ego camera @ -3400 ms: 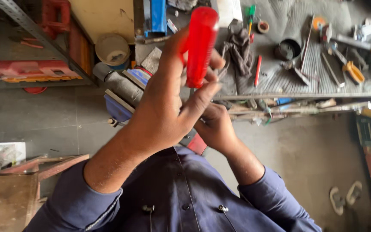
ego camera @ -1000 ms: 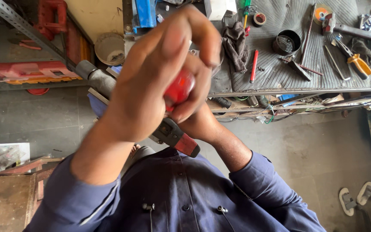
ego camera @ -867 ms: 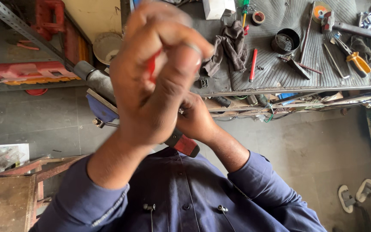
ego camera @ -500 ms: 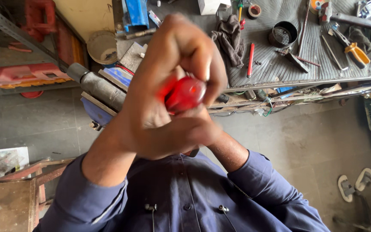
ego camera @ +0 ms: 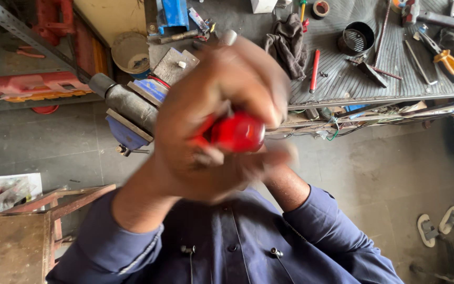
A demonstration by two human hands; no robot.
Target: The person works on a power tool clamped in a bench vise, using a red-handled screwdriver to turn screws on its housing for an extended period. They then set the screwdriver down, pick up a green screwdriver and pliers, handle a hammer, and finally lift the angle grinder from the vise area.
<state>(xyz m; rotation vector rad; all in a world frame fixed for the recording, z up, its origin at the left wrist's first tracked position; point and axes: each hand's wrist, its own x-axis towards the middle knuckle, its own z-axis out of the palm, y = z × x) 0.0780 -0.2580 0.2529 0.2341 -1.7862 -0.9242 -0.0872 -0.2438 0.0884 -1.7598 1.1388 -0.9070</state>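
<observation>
Red plastic screwdriver handle (ego camera: 236,131), clamped in both fists

Left hand (ego camera: 206,126) wraps it above the bench vise (ego camera: 127,113); right hand (ego camera: 277,158) mostly hidden. Looks hard, smooth, probably light; grip mid-handle.

I'm wearing a dark navy-blue button-up shirt (ego camera: 227,247) with long sleeves, the cuffs sitting at my wrists. Small dark buttons run down the front placket, and one sits on each chest pocket. My hands are bare, no gloves, and the fabric is plain, no pattern.

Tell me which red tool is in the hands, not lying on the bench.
The glossy red rounded handle, gripped by the left hand. The slim red pen-shaped tool lies untouched on the grey ribbed bench mat.
</observation>
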